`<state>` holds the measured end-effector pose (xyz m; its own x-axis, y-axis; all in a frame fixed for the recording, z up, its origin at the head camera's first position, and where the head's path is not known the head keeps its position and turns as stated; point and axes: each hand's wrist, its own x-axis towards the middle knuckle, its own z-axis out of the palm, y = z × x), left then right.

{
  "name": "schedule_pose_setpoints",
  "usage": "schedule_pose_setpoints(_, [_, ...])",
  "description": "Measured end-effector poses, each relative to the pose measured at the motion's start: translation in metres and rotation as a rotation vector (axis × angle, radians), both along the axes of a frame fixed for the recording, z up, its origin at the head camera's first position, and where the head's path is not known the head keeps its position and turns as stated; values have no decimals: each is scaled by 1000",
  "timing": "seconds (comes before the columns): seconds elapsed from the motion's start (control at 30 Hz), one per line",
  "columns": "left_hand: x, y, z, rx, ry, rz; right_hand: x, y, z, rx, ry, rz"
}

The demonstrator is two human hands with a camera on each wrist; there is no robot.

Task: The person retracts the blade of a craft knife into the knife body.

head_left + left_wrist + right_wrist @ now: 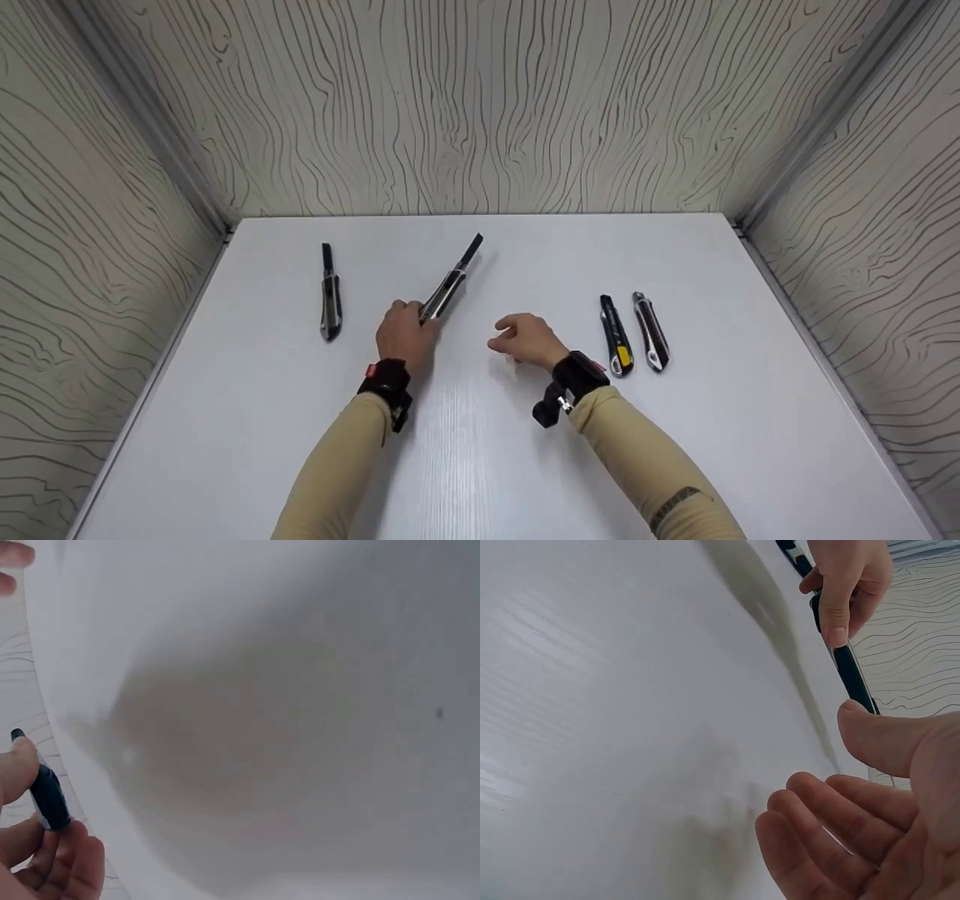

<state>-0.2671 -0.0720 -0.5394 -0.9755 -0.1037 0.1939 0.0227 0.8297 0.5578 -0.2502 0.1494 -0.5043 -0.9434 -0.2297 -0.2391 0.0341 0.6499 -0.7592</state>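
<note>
- Cutters: four in all. One in my grip, one lying left, two lying right.
- My left hand (405,334): fingers curled round the near end of the held cutter (450,285), left of middle, lifted off the table, dark blade slanting far and right.
- My right hand (527,339): fingers loosely bent, part-open, nothing in them; between held cutter and right-hand pair.
- Left cutter (331,304): lying flat, dark blade toward the far side.
- Right-hand pair, side by side: black-and-yellow cutter (615,337) on the left, grey-and-dark cutter (651,334) on the right.
- Table (247,420): one, white, slightly glossy, faint grain.
- Walls: three visible. Far wall (465,105), left wall (67,225), right wall (892,225); pale, dark wavy wood-grain lines.
- Grey posts: two, at the far corners.
</note>
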Motion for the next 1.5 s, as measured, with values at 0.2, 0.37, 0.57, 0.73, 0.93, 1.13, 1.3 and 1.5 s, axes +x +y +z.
schedule_pose_setpoints(0.2, [7, 12, -3, 1, -4, -14, -1, 0, 1, -35, -31, -9])
schedule_pose_setpoints(0.37, [17, 26, -3, 21, 2, -16, -3, 3, 0, -63, -53, -52])
schedule_pose_setpoints(0.57, [33, 44, -5, 49, -9, -43, -5, 6, -5, -136, -103, -98])
schedule_pose_setpoints(0.73, [43, 60, -5, 86, -23, -90, -9, 8, -8, -191, -115, -178])
schedule_pose_setpoints(0.93, [53, 74, -3, 103, -34, -120, -12, 11, -11, -284, -146, -281])
schedule_pose_setpoints(1.13, [58, 81, 1, 129, -65, -136, -13, 13, -13, -335, -154, -356])
schedule_pose_setpoints(1.3, [62, 85, 2, 130, -43, -136, -13, 12, -12, -423, -192, -419])
schedule_pose_setpoints(1.5, [67, 90, 0, 138, -8, -126, -12, 11, -11, -478, -215, -481])
